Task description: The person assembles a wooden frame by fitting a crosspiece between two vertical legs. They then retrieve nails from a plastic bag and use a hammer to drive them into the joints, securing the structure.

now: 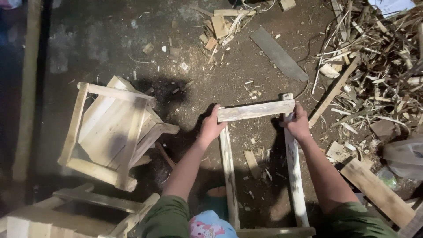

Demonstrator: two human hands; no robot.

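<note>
A pale wooden frame stands on the dirt floor in front of me, made of two long rails (294, 176) and a crosspiece (255, 110) on top. My left hand (210, 127) grips the left end of the crosspiece where it meets the left rail (229, 176). My right hand (298, 124) holds the top of the right rail just under the crosspiece's right end. A second crosspiece (275, 231) joins the rails at the bottom, near my knees.
An overturned wooden stool (112, 132) lies to the left, with another wooden piece (70, 211) below it. A flat grey blade (278, 53) lies on the floor ahead. Wood scraps and shavings (379, 57) pile up at the right, beside a plank (379, 191).
</note>
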